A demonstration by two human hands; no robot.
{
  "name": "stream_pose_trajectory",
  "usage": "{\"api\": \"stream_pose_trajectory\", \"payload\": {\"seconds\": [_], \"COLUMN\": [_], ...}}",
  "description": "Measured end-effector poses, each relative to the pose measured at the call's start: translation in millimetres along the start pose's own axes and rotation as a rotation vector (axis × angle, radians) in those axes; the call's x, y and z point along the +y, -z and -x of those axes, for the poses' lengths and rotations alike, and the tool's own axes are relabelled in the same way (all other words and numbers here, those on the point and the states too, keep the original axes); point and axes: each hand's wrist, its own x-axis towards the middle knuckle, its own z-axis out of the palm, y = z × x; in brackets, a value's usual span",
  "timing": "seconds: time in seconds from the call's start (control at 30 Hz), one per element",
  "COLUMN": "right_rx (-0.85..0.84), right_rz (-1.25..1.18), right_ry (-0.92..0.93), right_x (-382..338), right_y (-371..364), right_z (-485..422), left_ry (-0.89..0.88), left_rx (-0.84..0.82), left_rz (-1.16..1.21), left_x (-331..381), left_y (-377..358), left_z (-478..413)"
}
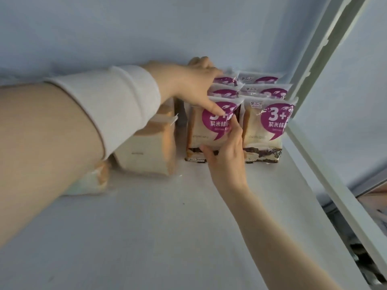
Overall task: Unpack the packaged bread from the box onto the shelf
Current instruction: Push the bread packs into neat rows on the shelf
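The white shelf (167, 222) carries purple-labelled bread packets in two columns, three deep, with plain bread packs (150, 153) beside them on the left. The right hand (227, 155) grips the front-left packet (206, 132), thumb at its lower edge and fingers (234, 125) curled round its right side. The left hand (188, 84) lies flat-fingered over the rows behind, its thumb pressing the packet's face. The labels read "3+" and "紫米味".

Left hand (188, 84) extended, fingers straight; right hand (226, 151) grips bread pack (199, 132).
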Motion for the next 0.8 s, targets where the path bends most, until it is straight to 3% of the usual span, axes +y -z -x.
{"api": "stream_pose_trajectory", "payload": {"seconds": [0.17,0.5,0.8], "right_rx": [-0.035,-0.113,-0.305], "right_rz": [-0.150,-0.324,-0.271], "right_ry": [0.023,-0.270,-0.156], "right_x": [13.4,-2.2,13.9], "right_y": [-5.2,-25.1,-5.7], "right_z": [-5.8,-16.2,-22.3], "left_ry": [0.009,-0.054,-0.127], "left_rx": [-0.043,-0.110,-0.105], "left_rz": [-0.078,-0.127,-0.046], "left_x": [-7.7,-11.8,-18.3], "left_y": [6.8,18.1,7.7], "left_z": [-5.9,1.1,2.3]}}
